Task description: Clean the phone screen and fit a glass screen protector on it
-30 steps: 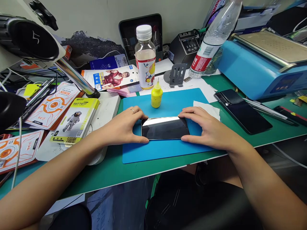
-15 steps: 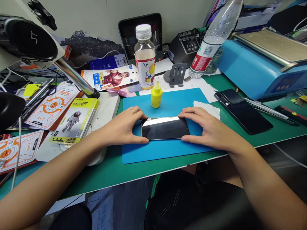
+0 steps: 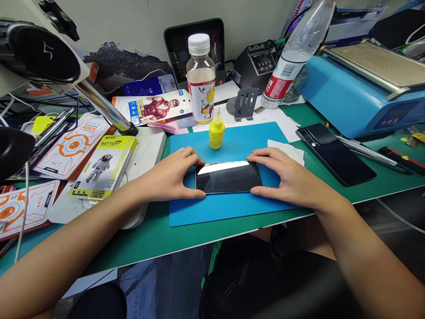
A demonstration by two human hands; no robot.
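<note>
I have the smartphone (image 3: 229, 178) flat on the blue mat (image 3: 226, 210), shiny side up. My left hand (image 3: 173, 176) pinches one end by its long edges; my right hand (image 3: 286, 178) pinches the other. It looks whole to me, but I can't tell how much work is left.

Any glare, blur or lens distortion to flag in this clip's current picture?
Head view: the left hand and right hand look sharp; head view: a bright white glare band lies along the far side of the phone between them; head view: the red-labelled bottle leans outward, probably wide-angle stretch; head view: the lap is dark, detail mostly lost.
</note>
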